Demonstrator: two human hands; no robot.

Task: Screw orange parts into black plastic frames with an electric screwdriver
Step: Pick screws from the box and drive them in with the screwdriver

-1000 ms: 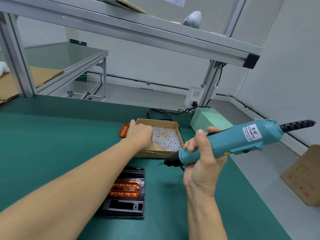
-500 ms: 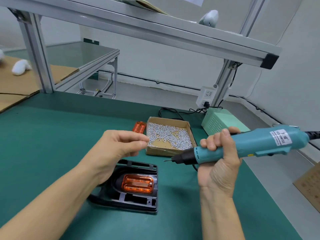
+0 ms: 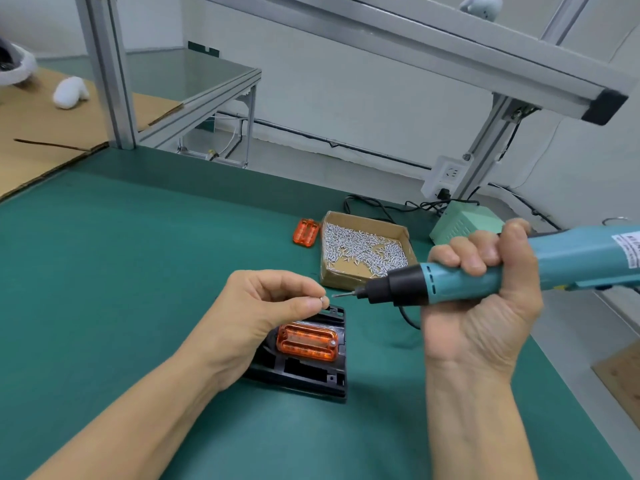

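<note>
silver in colour, a small screw (image 3: pixel 323 299) is pinched between the thumb and forefinger of the left hand (image 3: pixel 263 306), whose other fingers are curled in; the screw is held just short of the bit tip of the electric screwdriver (image 3: pixel 485 271). the screwdriver's teal body is gripped in the closed fist of the right hand (image 3: pixel 481 306), with the tool lying nearly level and its black nose pointed left toward the screw. both hands are raised above the green mat (image 3: pixel 121 271).

below and partly behind the left hand, a black plastic frame (image 3: pixel 311 372) is seen lying flat on the mat, with an orange part (image 3: pixel 307 342) seated in its upper half. a screw head appears to be visible at the part's right end.

farther back, a cardboard box (image 3: pixel 363 251) filled with loose silver screws is placed on the mat, and a second orange part (image 3: pixel 306 232) is laid just beside its left wall. to the right of the box, a pale green power unit (image 3: pixel 464 226) is set near a wall socket (image 3: pixel 446 176). an aluminium frame (image 3: pixel 110 71) is fitted around the bench, and cardboard sheets (image 3: pixel 45 133) are spread at far left.
</note>
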